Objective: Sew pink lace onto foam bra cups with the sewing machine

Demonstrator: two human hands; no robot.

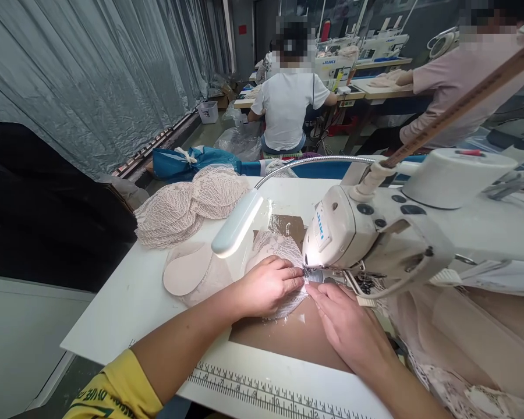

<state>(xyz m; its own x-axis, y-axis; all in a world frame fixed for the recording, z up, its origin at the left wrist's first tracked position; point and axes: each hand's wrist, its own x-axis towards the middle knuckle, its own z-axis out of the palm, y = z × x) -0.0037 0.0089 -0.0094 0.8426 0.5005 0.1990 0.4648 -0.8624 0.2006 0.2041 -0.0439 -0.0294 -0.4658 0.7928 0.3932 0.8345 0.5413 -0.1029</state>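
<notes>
A pale pink lace bra cup (273,245) lies under the needle area of a white sewing machine (336,233). My left hand (271,285) rests on the cup from the left, fingers together and pressing it close to the presser foot. From the right, my right hand (351,320) pinches the cup's edge just in front of the foot, its fingertips almost meeting those of my left hand. The needle and the seam are too small and covered to make out. Beneath the work is a brown sheet (283,340) on the white table (126,302).
Stacked lace cups (170,215) and a smooth beige cup (186,276) lie left. A gooseneck lamp (238,224) hangs over the work. A thread cone (456,180) and sheer lace-edged fabric (484,337) are right. Two co-workers (286,110) sit beyond; a printed ruler (253,390) runs along the front.
</notes>
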